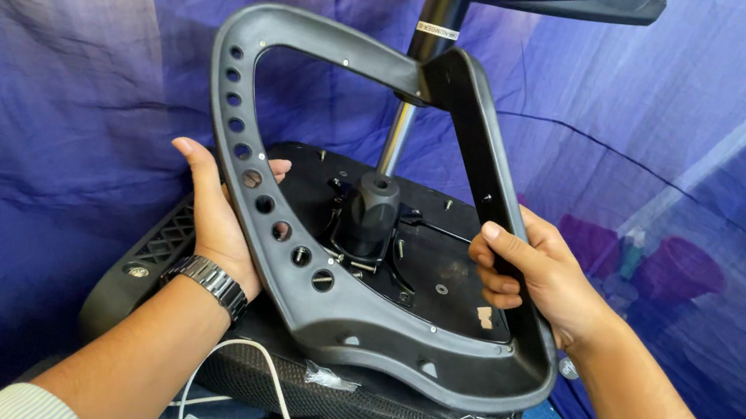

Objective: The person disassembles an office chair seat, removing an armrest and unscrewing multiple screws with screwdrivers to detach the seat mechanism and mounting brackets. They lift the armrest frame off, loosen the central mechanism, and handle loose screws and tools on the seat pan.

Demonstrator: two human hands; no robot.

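From the head view, I am holding a black plastic chair frame [347,319] upright over the upturned seat base [424,266]. My left hand [219,216] is clasping its perforated side and my right hand [530,277] is gripping the opposite bar, steadying it. A small pale sticker [484,317] is sitting on the base plate, and a white label band [437,30] is wrapping the gas-lift column [409,97].

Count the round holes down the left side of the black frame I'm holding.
9 visible, running in a row down the black frame beside the left hand, from the upper corner to the lower bend; fingers may hide more.
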